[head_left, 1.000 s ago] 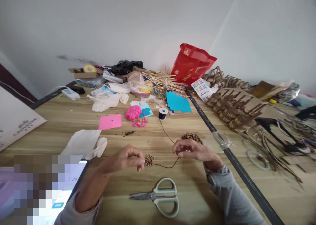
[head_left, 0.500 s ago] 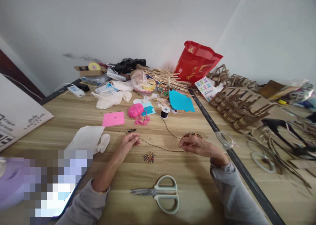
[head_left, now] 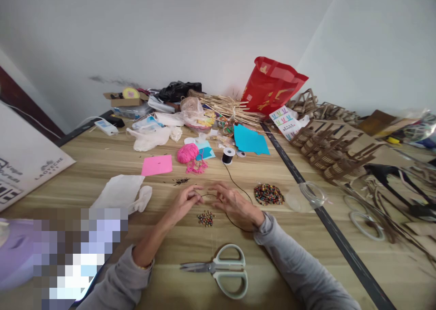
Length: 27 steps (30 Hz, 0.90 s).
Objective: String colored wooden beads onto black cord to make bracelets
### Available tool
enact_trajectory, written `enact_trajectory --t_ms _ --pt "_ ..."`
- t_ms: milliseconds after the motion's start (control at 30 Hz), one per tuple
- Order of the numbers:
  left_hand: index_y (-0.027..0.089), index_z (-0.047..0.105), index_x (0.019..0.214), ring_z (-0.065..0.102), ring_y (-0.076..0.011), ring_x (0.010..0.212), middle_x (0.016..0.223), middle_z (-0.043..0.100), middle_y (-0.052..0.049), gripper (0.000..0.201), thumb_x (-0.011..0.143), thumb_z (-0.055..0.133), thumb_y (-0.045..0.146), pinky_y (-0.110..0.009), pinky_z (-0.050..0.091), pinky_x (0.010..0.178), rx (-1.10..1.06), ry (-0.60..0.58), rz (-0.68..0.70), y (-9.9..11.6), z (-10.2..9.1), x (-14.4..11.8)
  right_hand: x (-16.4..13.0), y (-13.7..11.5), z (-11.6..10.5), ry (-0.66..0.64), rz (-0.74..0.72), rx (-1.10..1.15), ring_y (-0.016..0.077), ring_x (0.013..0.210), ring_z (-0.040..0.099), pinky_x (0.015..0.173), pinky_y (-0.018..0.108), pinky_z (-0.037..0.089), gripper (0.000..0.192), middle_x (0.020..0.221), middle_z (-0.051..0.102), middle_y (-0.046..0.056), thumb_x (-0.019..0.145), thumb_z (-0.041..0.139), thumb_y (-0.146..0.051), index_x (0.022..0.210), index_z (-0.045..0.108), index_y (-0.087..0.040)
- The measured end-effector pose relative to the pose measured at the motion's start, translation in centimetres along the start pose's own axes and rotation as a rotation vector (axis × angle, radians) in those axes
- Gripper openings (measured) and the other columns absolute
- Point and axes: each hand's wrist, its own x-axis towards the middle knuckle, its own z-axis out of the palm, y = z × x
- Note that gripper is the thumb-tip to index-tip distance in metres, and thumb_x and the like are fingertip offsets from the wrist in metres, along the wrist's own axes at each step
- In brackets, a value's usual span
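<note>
At the wooden surface (head_left: 102, 164), my left hand (head_left: 185, 200) pinches the black cord (head_left: 235, 185) just behind the small bead cluster (head_left: 205, 218). My right hand (head_left: 235, 203), fingers loosely spread, meets it at the same strand, right of the cluster. The cord runs back to its spool (head_left: 228, 155), well behind. The scissors (head_left: 221, 270) lie in front of the cluster; the bead pile (head_left: 269, 194) sits farther right.

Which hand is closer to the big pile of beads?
The right hand. It sits just left of the big bead pile, apart from it. The left hand is farther left, past the right hand.
</note>
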Motion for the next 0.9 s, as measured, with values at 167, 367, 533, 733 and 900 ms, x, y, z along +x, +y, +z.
enact_trajectory --t_ms 167,367,533,733,900 --pt "0.012 0.053 0.115 0.064 -0.0176 0.071 0.068 0.067 -0.002 0.039 0.077 0.057 0.021 -0.029 0.049 0.068 0.066 0.02 0.042 -0.6 0.3 0.6 1.4 1.0 2.9 0.091 -0.029 0.042 0.0131 0.063 0.055 0.061 0.025 0.045 0.015 0.081 0.062 0.003 0.091 0.052 -0.028 0.099 0.059 -0.017" --pt "0.012 0.064 0.093 0.069 -0.0212 0.075 0.075 0.073 -0.008 0.021 0.077 0.058 0.024 -0.033 0.052 0.074 0.146 0.054 0.021 -0.7 0.4 0.5 0.5 2.6 3.8 0.198 -0.018 0.034 0.0154 0.069 0.056 0.065 0.026 0.043 0.016 0.077 0.062 0.006 0.091 0.047 -0.024 0.085 0.059 -0.016" --pt "0.014 0.066 0.078 0.069 -0.0219 0.07 0.071 0.074 -0.007 0.014 0.074 0.06 0.026 -0.033 0.054 0.07 0.209 0.092 -0.001 -0.6 0.4 0.1 0.0 3.1 4.1 0.306 0.035 -0.021 0.0144 0.063 0.053 0.061 0.025 0.041 0.016 0.073 0.061 0.005 0.091 0.048 -0.026 0.086 0.059 -0.018" --pt "0.016 0.061 0.066 0.061 -0.0161 0.055 0.056 0.065 -0.001 0.014 0.073 0.061 0.029 -0.026 0.047 0.058 0.287 0.106 0.02 -0.2 0.4 0.1 0.1 3.3 4.0 0.361 0.096 -0.014 0.0127 0.054 0.047 0.053 0.024 0.037 0.02 0.062 0.056 0.001 0.089 0.046 -0.029 0.082 0.059 -0.017" --pt "0.016 0.058 0.065 0.055 -0.0136 0.052 0.051 0.059 0.002 0.019 0.073 0.06 0.033 -0.024 0.043 0.054 0.227 0.113 -0.017 -0.6 0.1 0.4 0.2 3.8 3.8 0.409 0.191 0.026 0.0117 0.052 0.045 0.051 0.023 0.037 0.02 0.059 0.054 0.0 0.089 0.046 -0.032 0.083 0.059 -0.018"
